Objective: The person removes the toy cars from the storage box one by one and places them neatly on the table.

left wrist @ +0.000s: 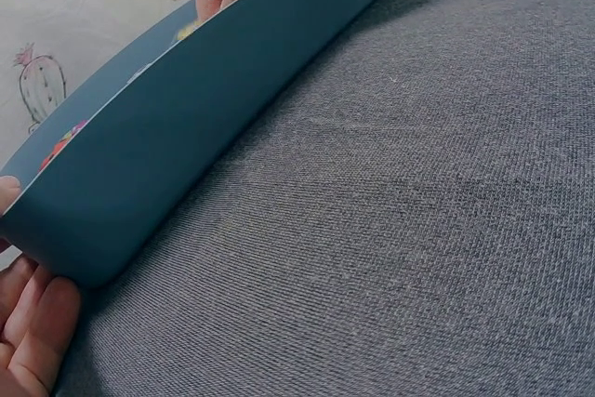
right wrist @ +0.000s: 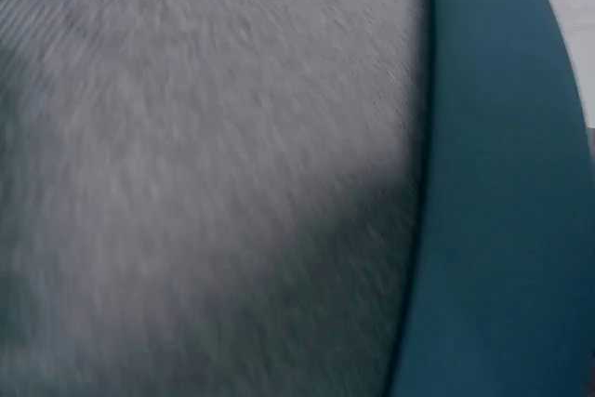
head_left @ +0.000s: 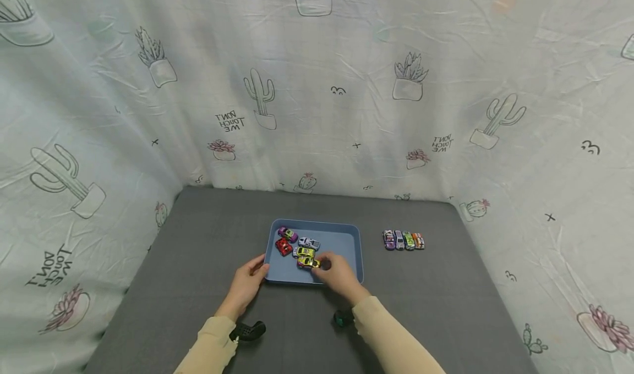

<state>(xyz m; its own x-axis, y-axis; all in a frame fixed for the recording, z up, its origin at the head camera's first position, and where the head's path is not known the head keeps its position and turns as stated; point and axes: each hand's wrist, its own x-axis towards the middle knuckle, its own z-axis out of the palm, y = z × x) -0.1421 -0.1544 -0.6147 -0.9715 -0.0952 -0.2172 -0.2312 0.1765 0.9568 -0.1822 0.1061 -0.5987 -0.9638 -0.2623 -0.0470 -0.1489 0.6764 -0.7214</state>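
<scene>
A blue rectangular tray lies on the grey cloth, with several small toy cars in its left half. My left hand grips the tray's near left corner; in the left wrist view the thumb is at the rim and the fingers are outside, low by the base. Reaching over the near wall, my right hand pinches a yellow toy car at its right end. Beside that car are another yellow car, a silver one, a red one and a purple-green one.
Several more toy cars stand side by side in a row on the cloth, right of the tray. Dark wrist devices hang under both forearms. A white curtain with printed cactus drawings encloses the table's back and sides.
</scene>
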